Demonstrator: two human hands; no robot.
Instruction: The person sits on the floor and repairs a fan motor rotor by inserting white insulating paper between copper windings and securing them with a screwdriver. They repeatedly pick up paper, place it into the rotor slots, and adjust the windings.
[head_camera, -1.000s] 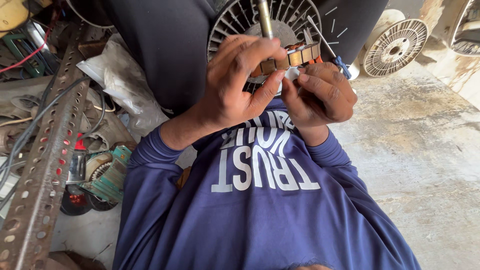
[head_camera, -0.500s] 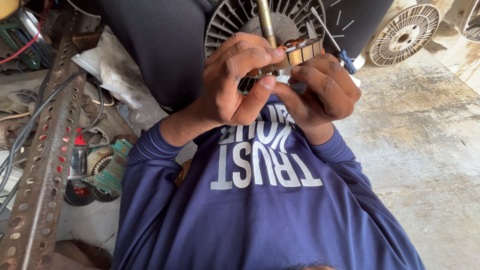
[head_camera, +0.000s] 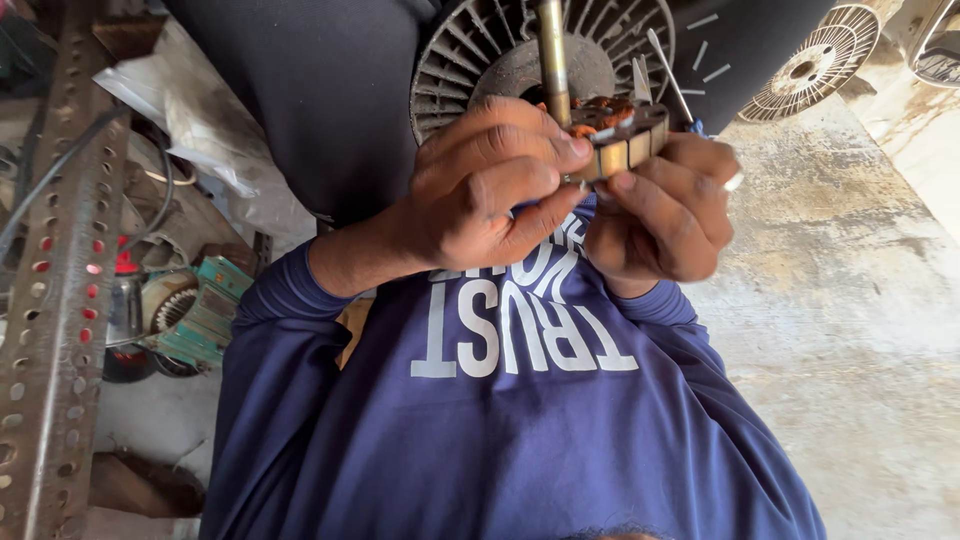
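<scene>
Both hands meet in front of the chest around a small motor armature (head_camera: 622, 140), a ring of pale metal segments with copper-coloured windings showing on top and a steel shaft (head_camera: 552, 55) rising from its middle. The left hand (head_camera: 480, 200) curls around the near side of the armature, its fingers (head_camera: 520, 150) bent and pressed close beside the shaft, which looks like a steadying hold that keeps the part from turning. The right hand (head_camera: 668, 215) cups the opposite side from below, thumb laid along the segmented rim and fingers clenched under it, so the armature is pinched between both hands and raised close to eye level, probably to keep the fine windings in clear sight. A thin metal rod (head_camera: 668, 72) slants up from behind the right hand; whether that hand grips it or it merely rests there cannot be told. Behind the hands, a round finned rotor disc (head_camera: 470, 50) rests against the dark trousers of the person. A second finned disc (head_camera: 812, 62) lies on the concrete floor (head_camera: 850, 300) toward its far right edge. To the left lie a perforated steel angle bar (head_camera: 60, 300), a crumpled plastic sheet (head_camera: 200, 120) and a green-bodied motor part (head_camera: 195, 315), all well apart from the hands.
</scene>
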